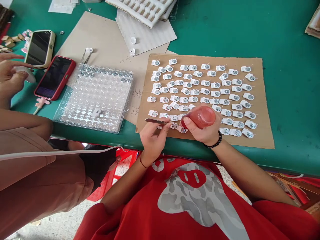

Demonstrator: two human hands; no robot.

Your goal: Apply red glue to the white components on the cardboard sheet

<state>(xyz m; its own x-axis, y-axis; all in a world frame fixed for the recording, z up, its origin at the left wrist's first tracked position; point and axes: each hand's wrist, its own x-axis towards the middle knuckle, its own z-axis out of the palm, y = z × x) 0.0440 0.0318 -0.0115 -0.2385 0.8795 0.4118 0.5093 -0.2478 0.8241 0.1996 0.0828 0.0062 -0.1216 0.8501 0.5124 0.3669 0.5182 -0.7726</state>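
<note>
My left hand (153, 138) pinches a pair of metal tweezers (156, 121) over the near edge of a brown cardboard sheet (250, 140). Wrapped round a red squeeze bottle (202, 116) is my right hand (205, 131), the bottle's nozzle end pointing down and left toward the tweezers. Rows of small white pieces (205, 82), each bearing a round dark-ringed disc, lie across the cardboard. One such piece (173, 125) sits between my two hands, close to the bottle's tip. Whether the tweezers' points touch it I cannot tell.
Left of the cardboard lies a clear blister tray (97, 93) with round discs in some pockets. Beyond it are a red-cased phone (54, 78), a cream-cased phone (40, 48) and other tweezers (87, 55). A co-worker's hand (11, 76) is at far left. White foam trays (145, 10) stand behind.
</note>
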